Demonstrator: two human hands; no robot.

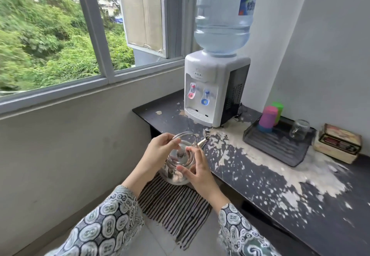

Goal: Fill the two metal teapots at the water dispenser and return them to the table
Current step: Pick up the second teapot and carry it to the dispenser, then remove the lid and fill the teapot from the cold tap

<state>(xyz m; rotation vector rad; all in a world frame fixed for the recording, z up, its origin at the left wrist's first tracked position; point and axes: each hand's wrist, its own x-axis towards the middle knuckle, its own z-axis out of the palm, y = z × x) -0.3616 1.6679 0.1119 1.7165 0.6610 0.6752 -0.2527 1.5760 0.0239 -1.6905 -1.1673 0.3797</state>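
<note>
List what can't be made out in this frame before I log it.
- Water level in the teapot, head view: both hands and glare hide it.
- Whether the right hand grips the lid or only touches it: motion blur.
- Second teapot: not in view.
- Bottle label on the dispenser: blurred, unreadable.
- Box print: too small.
</note>
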